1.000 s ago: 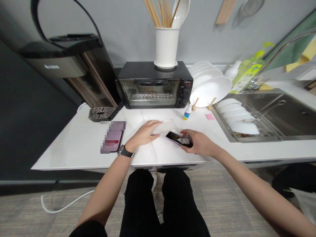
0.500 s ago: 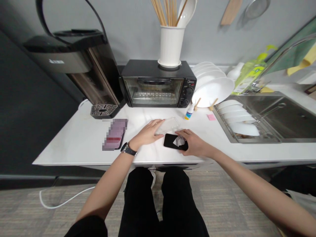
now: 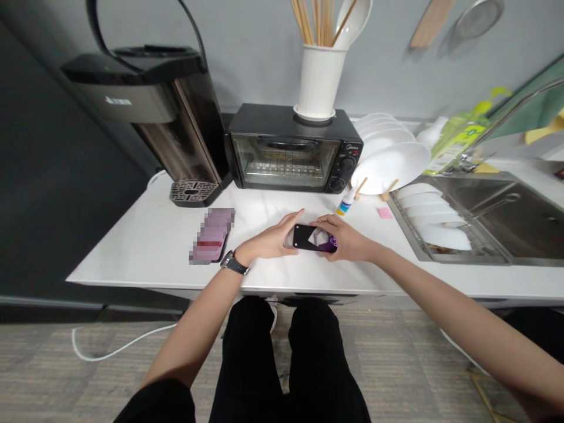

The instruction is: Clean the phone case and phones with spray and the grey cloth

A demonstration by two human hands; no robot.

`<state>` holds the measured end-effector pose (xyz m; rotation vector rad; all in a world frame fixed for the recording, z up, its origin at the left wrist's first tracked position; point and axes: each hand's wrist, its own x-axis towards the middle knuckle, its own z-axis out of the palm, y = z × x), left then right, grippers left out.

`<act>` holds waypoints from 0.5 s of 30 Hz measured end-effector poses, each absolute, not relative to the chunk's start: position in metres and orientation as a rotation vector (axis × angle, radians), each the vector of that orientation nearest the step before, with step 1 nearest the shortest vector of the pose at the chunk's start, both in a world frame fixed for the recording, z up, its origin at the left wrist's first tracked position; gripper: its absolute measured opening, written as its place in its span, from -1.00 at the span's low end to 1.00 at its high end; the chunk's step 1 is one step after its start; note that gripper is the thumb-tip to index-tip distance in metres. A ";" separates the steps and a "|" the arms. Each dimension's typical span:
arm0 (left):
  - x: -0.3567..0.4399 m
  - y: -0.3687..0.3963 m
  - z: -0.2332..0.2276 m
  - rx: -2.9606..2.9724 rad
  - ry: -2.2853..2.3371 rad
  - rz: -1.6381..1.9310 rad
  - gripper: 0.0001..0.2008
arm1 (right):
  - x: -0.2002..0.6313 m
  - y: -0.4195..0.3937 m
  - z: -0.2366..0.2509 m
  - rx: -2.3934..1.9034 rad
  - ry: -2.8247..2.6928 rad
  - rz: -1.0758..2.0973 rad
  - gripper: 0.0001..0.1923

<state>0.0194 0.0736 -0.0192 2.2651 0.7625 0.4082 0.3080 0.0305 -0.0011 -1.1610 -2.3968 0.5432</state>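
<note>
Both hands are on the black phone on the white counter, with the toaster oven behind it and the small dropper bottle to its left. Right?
Not quite: the head view shows the small dropper bottle to the right of the phone, not the left. Both hands, left and right, hold the phone over the white counter, toaster oven behind.

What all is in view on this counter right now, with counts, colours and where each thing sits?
phone: one, black, held over the counter's middle
counter: one, white
toaster oven: one, black, at the back
utensil holder: one, white, on the oven, with chopsticks and a spoon
water dispenser: one, black, back left
blurred flat item: one, purple, left of the hands
small bottle: one, white with a blue label, by the oven
plates: several, white, on a rack
sink: one, steel, right, with white dishes
sticky note: one, pink
left hand: on the phone's left end
right hand: on its right end
</note>
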 end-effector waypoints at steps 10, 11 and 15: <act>0.018 0.076 -0.020 2.234 0.757 0.398 0.11 | 0.296 0.059 0.000 -1.026 -2.414 0.667 -0.39; 0.018 0.076 -0.019 2.236 0.755 0.399 0.09 | 0.297 0.058 -0.002 -1.060 -2.354 0.627 -0.48; 0.017 0.074 -0.016 2.247 0.755 0.386 0.00 | 0.317 0.048 -0.004 -1.288 -1.976 0.395 -0.67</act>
